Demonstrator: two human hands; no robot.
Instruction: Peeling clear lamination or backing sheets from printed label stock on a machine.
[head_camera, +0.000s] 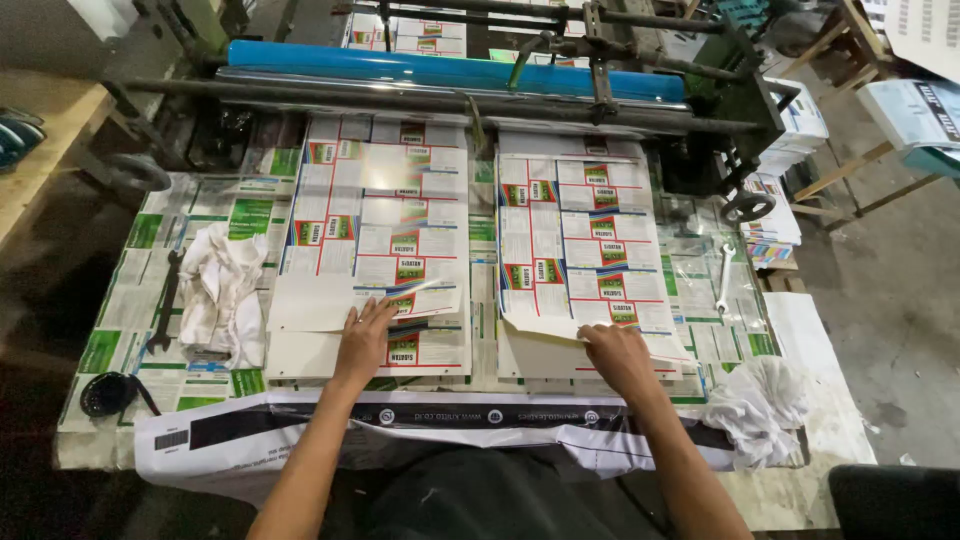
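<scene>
Two stacks of glossy printed sheets lie side by side on the machine's table. My left hand (362, 340) rests on the left stack (385, 220), its fingers under the turned-up near edge of the top sheet (330, 305), whose white back shows. My right hand (618, 357) pinches the lifted near corner of the top sheet of the right stack (580, 235). Both forearms reach in from the bottom of the head view.
A blue roller (440, 68) and dark steel bars cross the back of the table. White rags lie at the left (222, 290) and right (765, 405). Spanners lie at the left (165, 300) and right (722, 280). More printed stacks (775, 235) stand at the right.
</scene>
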